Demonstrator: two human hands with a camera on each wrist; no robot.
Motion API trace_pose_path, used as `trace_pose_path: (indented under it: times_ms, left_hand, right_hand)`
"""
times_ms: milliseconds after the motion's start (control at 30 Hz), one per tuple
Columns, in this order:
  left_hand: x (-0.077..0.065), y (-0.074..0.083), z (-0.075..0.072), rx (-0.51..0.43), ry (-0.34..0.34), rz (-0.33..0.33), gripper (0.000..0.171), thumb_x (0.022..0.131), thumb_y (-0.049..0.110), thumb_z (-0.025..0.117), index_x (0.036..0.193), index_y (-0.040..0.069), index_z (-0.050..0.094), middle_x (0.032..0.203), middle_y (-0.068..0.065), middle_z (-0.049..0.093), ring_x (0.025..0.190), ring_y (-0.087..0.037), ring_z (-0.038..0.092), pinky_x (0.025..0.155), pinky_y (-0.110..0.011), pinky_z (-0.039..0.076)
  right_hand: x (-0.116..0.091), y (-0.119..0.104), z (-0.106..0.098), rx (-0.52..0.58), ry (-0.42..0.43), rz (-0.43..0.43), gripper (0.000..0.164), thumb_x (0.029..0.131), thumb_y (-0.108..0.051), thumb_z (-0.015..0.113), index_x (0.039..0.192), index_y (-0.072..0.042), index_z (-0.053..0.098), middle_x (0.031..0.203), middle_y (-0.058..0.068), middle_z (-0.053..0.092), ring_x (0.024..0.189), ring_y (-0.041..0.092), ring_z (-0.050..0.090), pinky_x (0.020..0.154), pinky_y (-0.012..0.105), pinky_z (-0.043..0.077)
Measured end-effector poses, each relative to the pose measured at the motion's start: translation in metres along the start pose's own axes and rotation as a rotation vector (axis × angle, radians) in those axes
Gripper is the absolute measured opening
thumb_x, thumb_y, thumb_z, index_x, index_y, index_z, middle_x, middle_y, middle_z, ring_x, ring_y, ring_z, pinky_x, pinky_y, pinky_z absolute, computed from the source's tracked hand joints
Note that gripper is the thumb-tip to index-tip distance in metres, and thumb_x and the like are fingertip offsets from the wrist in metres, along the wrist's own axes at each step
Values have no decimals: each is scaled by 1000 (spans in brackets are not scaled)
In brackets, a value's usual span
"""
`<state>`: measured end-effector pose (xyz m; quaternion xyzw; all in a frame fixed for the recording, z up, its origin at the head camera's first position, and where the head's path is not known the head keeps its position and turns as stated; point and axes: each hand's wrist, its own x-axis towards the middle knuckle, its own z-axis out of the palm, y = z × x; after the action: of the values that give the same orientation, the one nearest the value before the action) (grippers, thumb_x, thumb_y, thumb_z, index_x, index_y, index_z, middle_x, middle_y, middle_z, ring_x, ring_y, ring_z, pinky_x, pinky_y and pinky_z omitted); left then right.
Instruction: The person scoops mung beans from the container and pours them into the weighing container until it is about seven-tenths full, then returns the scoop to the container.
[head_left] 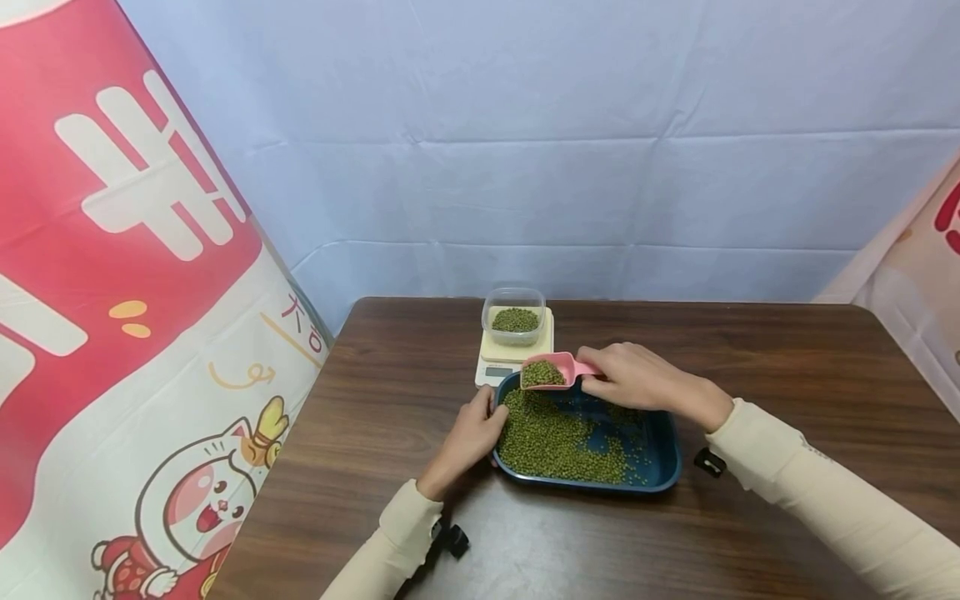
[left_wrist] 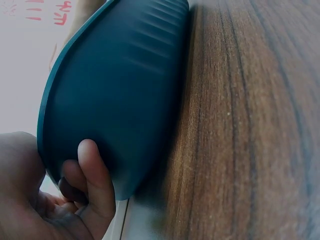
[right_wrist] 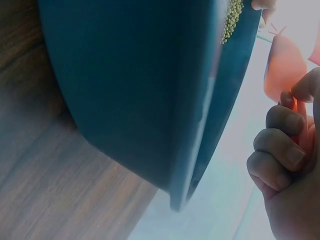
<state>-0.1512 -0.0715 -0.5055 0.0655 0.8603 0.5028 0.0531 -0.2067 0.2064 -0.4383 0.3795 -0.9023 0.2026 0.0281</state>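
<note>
A pink scoop point(head_left: 568, 367) loaded with green mung beans is held level above the back left of a dark blue tray point(head_left: 670, 467). My right hand point(head_left: 637, 377) grips its handle; in the right wrist view the fingers point(right_wrist: 280, 145) curl round that handle. At the tray's left rim, my left hand point(head_left: 472, 429) grips the edge, the thumb on the rim and the fingers point(left_wrist: 95, 175) against the outer wall. Loose mung beans point(head_left: 555, 442) cover most of the tray's left and middle. Behind it, a clear plastic container point(head_left: 513, 302) with some beans sits on a scale.
The white and cream kitchen scale point(head_left: 498, 372) stands just behind the tray, its display facing me. All stand on a brown wooden table point(head_left: 787, 375). A pale cloth point(head_left: 525, 167) hangs behind the table, and a printed red and white banner point(head_left: 142, 275) hangs at left.
</note>
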Motion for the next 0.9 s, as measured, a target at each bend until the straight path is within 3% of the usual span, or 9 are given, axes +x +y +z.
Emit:
trace_pose_path:
  times_ms: [900]
  left_hand:
    - [-1, 1, -1, -11, -12, 3, 17, 98, 21, 45, 86, 9, 43, 67, -12, 56, 34, -22, 56, 29, -37, 52]
  right_hand:
    - [11, 8, -8, -9, 37, -13, 15, 89, -23, 58, 81, -23, 45, 56, -10, 32, 45, 5, 27, 41, 20, 19]
